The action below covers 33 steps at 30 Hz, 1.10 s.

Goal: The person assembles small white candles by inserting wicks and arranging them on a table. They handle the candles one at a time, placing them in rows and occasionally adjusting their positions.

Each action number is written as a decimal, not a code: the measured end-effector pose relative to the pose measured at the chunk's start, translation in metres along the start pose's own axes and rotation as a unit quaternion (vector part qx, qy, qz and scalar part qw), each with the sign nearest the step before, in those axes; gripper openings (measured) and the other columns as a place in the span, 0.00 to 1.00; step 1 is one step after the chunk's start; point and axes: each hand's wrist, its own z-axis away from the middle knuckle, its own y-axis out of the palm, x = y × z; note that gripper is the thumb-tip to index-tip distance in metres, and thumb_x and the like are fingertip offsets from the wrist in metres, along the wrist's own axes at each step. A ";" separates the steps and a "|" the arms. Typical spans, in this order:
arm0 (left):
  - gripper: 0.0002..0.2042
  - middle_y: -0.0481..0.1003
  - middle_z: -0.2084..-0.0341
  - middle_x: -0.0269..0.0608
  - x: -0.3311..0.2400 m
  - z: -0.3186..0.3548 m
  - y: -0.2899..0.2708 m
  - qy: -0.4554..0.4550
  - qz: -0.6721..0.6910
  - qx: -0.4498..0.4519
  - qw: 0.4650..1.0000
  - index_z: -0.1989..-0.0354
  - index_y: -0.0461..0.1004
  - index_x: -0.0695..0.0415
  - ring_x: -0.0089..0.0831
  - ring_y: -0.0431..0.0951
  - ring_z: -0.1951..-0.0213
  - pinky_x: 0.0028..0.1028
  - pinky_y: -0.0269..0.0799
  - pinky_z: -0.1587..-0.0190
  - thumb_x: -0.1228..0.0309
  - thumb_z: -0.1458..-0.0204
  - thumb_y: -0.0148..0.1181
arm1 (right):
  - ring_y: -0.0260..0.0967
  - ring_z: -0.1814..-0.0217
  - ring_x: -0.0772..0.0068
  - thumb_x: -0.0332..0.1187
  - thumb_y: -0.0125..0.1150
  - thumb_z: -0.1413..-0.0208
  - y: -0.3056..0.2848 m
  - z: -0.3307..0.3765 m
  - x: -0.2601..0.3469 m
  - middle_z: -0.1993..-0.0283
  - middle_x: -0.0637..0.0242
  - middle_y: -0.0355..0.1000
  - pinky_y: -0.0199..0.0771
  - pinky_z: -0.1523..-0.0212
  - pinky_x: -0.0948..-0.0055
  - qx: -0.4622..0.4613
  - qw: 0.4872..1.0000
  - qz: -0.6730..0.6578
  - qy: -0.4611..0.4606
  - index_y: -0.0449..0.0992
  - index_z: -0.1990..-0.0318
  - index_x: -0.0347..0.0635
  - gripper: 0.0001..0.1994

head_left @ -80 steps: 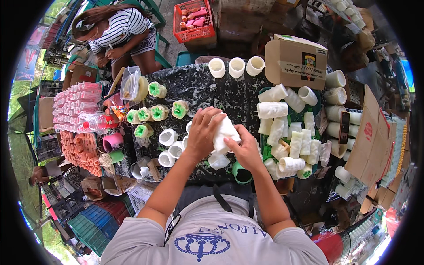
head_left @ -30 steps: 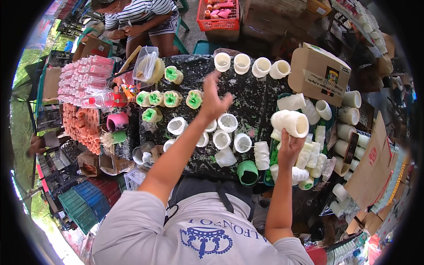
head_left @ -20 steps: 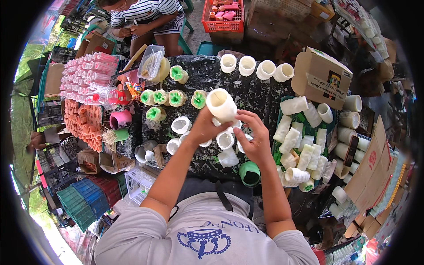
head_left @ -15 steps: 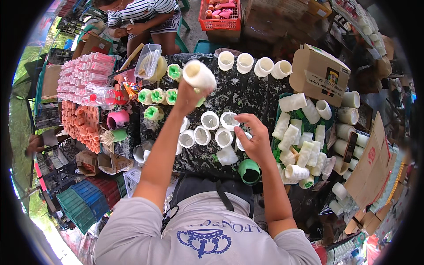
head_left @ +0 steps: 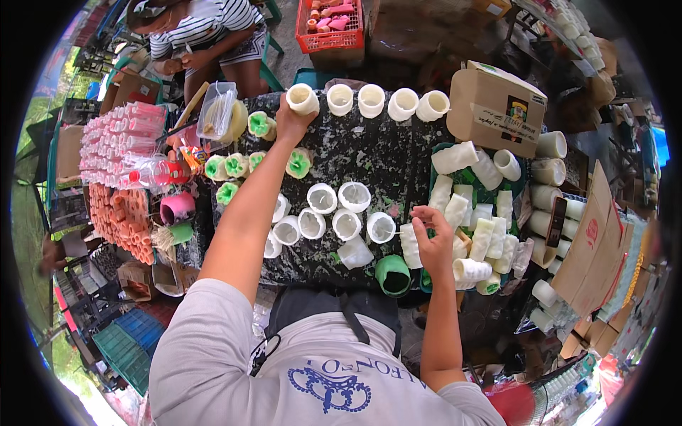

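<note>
One lettered carton (head_left: 490,106), one cream cylinder (head_left: 304,104) in left hand (head_left: 293,125)

Daylight glares at lower left; the table (head_left: 376,160) is softly lit; edges bow toward the black rim.

Before you, the table (head_left: 355,160) bears a row of four cups (head_left: 371,111) along its far edge; your left hand (head_left: 292,126) holds a fifth cup (head_left: 304,104) at the row's left end. Nearer you, a cluster of cups (head_left: 311,226) occupies the middle, with a jar (head_left: 393,277) to its near right. At right, below your carton (head_left: 497,108), lies the tray (head_left: 465,176); your right hand (head_left: 435,245) is by its near left side. A bottle (head_left: 158,172) lies far left; a crate (head_left: 329,41) sits beyond the table.
</note>
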 end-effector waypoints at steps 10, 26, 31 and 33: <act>0.52 0.77 0.38 0.54 0.038 0.004 -0.013 0.034 0.138 0.037 0.989 0.28 0.60 0.61 0.48 0.79 0.35 0.44 0.76 0.35 0.70 0.62 0.90 | 0.82 0.50 0.63 0.29 0.67 0.33 -0.034 -0.007 -0.004 0.52 0.59 0.84 0.79 0.49 0.66 -0.043 0.998 0.053 -0.005 0.83 0.47 0.36 0.10; 0.24 0.77 0.45 0.51 -0.183 0.208 -0.031 0.056 0.105 0.245 0.962 0.36 0.73 0.62 0.46 0.80 0.45 0.42 0.76 0.42 0.75 0.41 0.71 | 0.60 0.22 0.39 0.32 0.70 0.50 -0.136 -0.146 -0.125 0.24 0.47 0.64 0.60 0.22 0.45 -0.253 0.881 0.400 -0.012 0.60 0.22 0.38 0.45; 0.30 0.74 0.39 0.59 -0.225 0.190 0.085 0.196 0.080 0.270 0.939 0.34 0.70 0.64 0.60 0.73 0.35 0.47 0.69 0.30 0.68 0.43 0.74 | 0.63 0.26 0.42 0.33 0.73 0.51 -0.164 -0.148 -0.105 0.29 0.53 0.66 0.65 0.25 0.46 -0.205 0.882 0.420 0.065 0.67 0.25 0.53 0.41; 0.34 0.72 0.37 0.57 -0.238 0.178 0.129 0.199 0.052 0.257 0.944 0.32 0.67 0.64 0.60 0.72 0.34 0.48 0.70 0.31 0.65 0.44 0.75 | 0.63 0.24 0.44 0.32 0.75 0.53 -0.180 -0.152 -0.110 0.29 0.56 0.66 0.68 0.27 0.48 -0.174 0.873 0.454 0.047 0.73 0.31 0.57 0.37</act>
